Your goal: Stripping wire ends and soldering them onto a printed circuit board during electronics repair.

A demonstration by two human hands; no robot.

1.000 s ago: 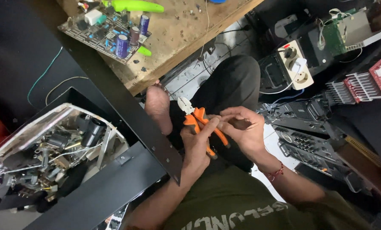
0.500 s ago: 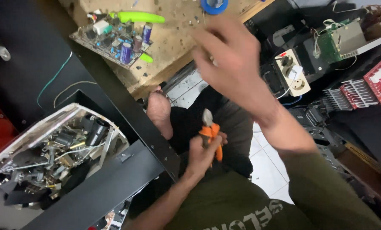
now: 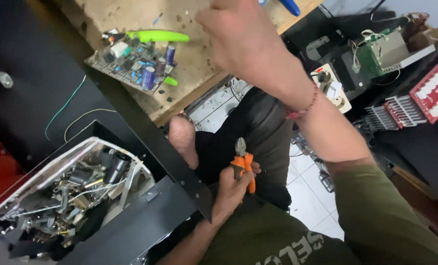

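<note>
My left hand (image 3: 231,189) grips orange-handled cutting pliers (image 3: 242,164) over my lap, jaws pointing up. My right hand (image 3: 246,41) is stretched out over the wooden board (image 3: 199,59), its fingers near a blue object (image 3: 290,7) at the top edge; whether it holds anything is hidden. A green circuit board (image 3: 133,64) with blue capacitors lies on the wood to the left of that hand, with a bright green tool handle (image 3: 157,35) behind it.
A clear tray (image 3: 62,194) of several loose metal parts and components sits at lower left. A black metal panel (image 3: 145,142) runs diagonally. A white power strip (image 3: 331,91), another circuit board (image 3: 380,49) and a red-and-white parts rack (image 3: 432,91) lie at right.
My right hand left the pliers at my lap and rose up to the wooden board. The left hand stays low, still gripping the pliers.
</note>
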